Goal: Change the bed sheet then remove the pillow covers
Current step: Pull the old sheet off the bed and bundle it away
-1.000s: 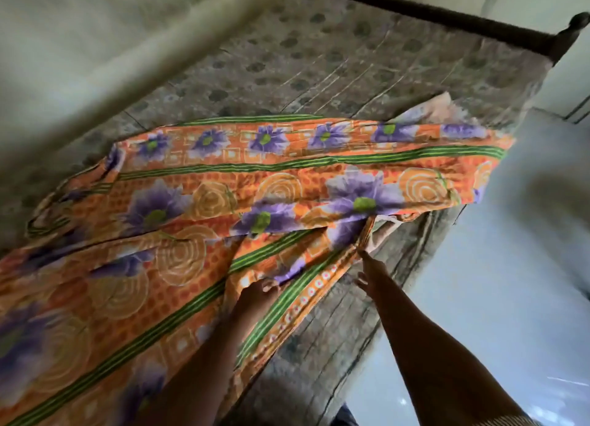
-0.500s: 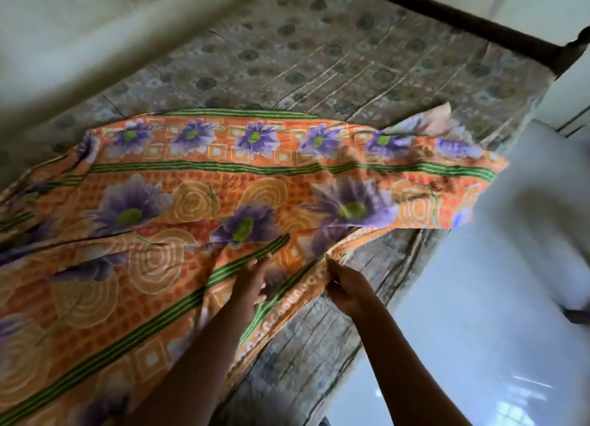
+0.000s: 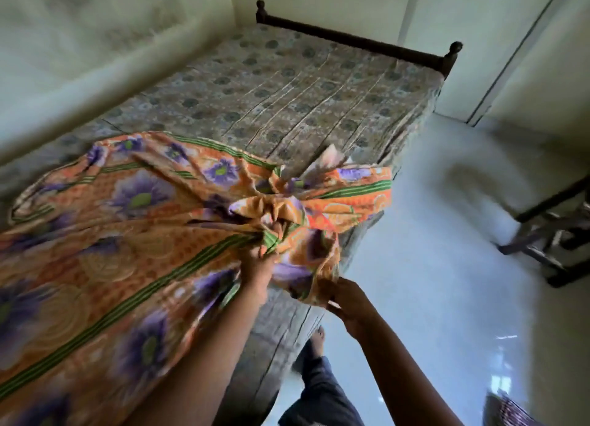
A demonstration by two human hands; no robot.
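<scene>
A patterned mattress [image 3: 287,100] is lying along the pale wall [image 3: 95,36]. The left hand [image 3: 260,267] is clutching a gathered fold of the orange flowered sheet [image 3: 127,234]; the right hand [image 3: 348,301] is pinching its hanging edge. The sheet is lying bunched across the mattress's near half.

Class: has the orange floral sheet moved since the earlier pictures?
Yes. The orange floral sheet, earlier flat, is bunched toward the floor-side edge of the mattress, gripped by the left hand and right hand.
</scene>
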